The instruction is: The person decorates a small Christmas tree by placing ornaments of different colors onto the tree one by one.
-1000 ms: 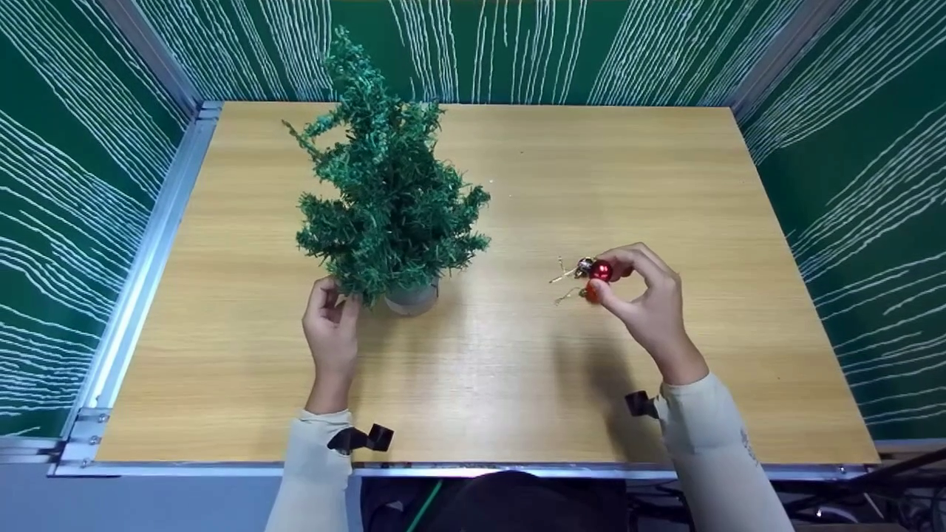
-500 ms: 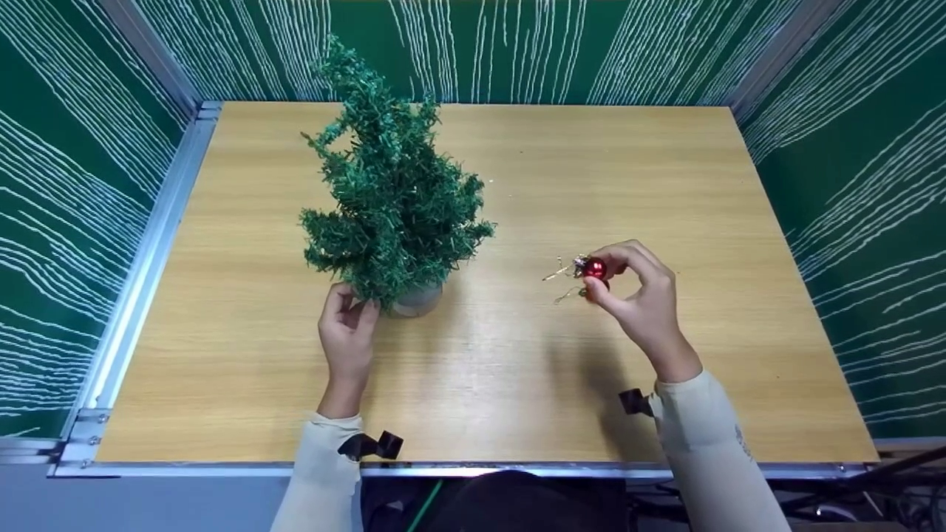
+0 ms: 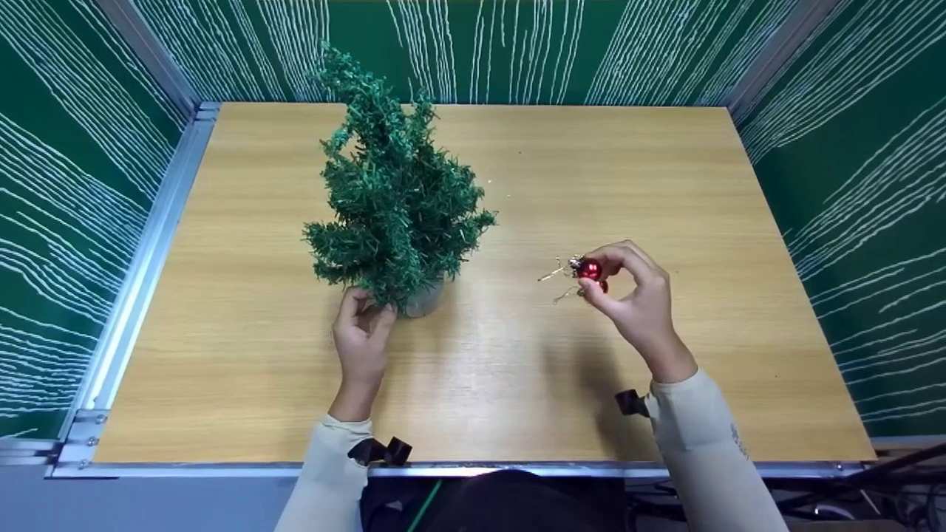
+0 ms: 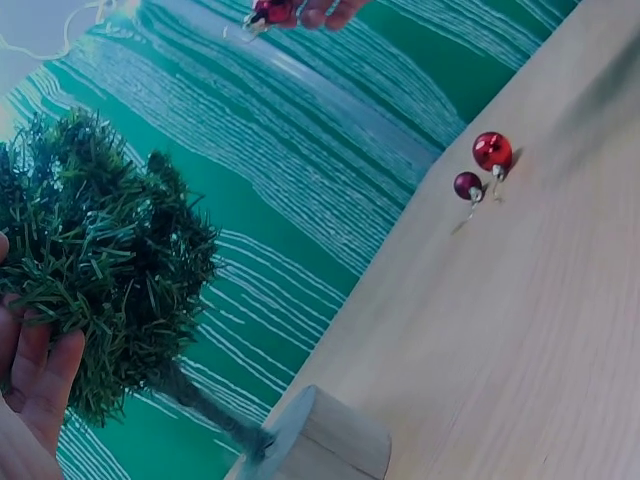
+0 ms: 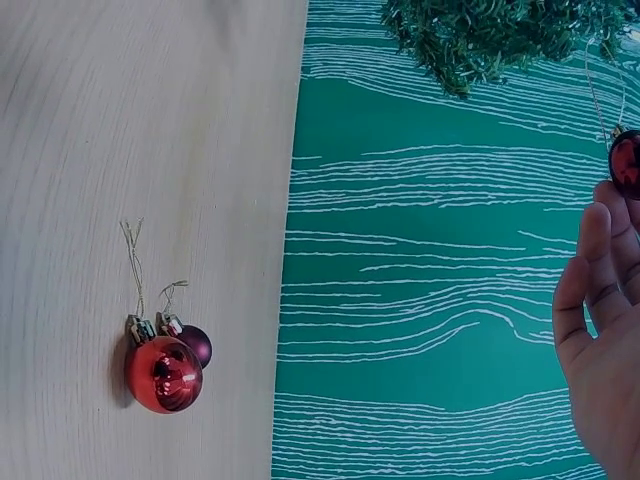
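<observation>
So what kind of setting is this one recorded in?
Probably a staged recording booth, not a home: a bare wooden table framed by metal rails, green walls with white streaks on three sides, and only a small artificial tree and baubles.

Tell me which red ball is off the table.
The red ball pinched in the right hand; the bright red ball and the darker ball lie on the table.

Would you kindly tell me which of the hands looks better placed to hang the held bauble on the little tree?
Probably the right hand: it already pinches the red bauble, its gold loop pointing toward the tree. The left hand grips a low branch, so it seems better suited to steadying the tree.
</observation>
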Demonstrator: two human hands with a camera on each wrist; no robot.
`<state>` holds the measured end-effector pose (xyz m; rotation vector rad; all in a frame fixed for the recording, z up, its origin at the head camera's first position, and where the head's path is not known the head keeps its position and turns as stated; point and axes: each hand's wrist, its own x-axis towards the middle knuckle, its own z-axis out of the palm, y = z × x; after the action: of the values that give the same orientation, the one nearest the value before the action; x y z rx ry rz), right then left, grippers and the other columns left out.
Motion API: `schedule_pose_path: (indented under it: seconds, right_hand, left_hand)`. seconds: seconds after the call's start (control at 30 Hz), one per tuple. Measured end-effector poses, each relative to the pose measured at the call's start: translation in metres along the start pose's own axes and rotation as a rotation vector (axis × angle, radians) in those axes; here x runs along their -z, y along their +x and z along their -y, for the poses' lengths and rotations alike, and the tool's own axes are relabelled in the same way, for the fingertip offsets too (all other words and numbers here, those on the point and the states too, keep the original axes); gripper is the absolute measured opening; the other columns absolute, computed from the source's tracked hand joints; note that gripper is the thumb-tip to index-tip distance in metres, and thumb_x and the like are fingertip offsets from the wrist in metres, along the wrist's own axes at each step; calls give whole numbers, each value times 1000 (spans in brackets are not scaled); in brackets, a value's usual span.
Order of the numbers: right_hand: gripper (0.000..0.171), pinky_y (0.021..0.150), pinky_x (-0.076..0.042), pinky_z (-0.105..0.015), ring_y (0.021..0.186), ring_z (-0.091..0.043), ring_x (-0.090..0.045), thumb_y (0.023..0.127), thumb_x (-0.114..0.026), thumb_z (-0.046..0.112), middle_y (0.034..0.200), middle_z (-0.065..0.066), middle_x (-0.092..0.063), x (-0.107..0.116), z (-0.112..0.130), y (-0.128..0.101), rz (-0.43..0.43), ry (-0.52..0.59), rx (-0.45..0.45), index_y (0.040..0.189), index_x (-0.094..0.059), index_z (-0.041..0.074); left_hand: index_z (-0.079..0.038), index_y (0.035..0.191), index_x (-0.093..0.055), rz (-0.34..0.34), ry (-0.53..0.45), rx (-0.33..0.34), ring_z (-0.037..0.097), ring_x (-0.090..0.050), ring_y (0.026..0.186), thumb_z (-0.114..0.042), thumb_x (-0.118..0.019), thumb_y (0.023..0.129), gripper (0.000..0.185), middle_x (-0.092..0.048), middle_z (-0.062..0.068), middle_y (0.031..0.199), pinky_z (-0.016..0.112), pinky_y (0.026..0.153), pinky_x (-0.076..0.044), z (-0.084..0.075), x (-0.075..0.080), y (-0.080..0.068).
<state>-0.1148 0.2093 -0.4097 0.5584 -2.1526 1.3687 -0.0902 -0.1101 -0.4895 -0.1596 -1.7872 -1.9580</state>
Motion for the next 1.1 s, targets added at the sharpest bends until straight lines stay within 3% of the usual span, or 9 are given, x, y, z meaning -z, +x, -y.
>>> schedule_pose_path:
  seconds: [0.27,0.53,0.83,1.1]
  right_hand:
    - [23,70,-44,-16,73,-7,-53,70,-76,-15,82,-15,-64,-1,0,-2,0,4,-11,91,-66,-9]
    - [23,69,-44,-16,75,-3,-53,71,-75,-16,83,-13,-64,-3,1,-1,0,12,-24,91,-66,-9]
    - [25,71,-44,-18,78,-3,-53,71,-74,-16,85,-13,-65,-5,-4,-2,-6,30,-36,93,-66,-8]
    - [24,63,-42,-16,73,-6,-52,71,-74,-16,84,-12,-64,-8,1,0,8,42,-20,92,-66,-8]
  left_hand:
    - [15,106,-51,27,55,-6,7,-58,101,6,-60,86,24,-59,-4,104,23,88,-50,-1,-9,-3]
    - [13,109,-54,64,126,11,7,-58,102,7,-64,84,28,-59,21,109,29,90,-52,0,-19,-6]
    - [11,106,-55,69,191,9,20,-61,100,7,-65,82,26,-61,10,103,27,92,-51,-2,-28,-10]
    - [11,106,-55,58,218,-11,18,-60,101,8,-65,81,27,-61,9,103,30,93,-51,-1,-27,-12]
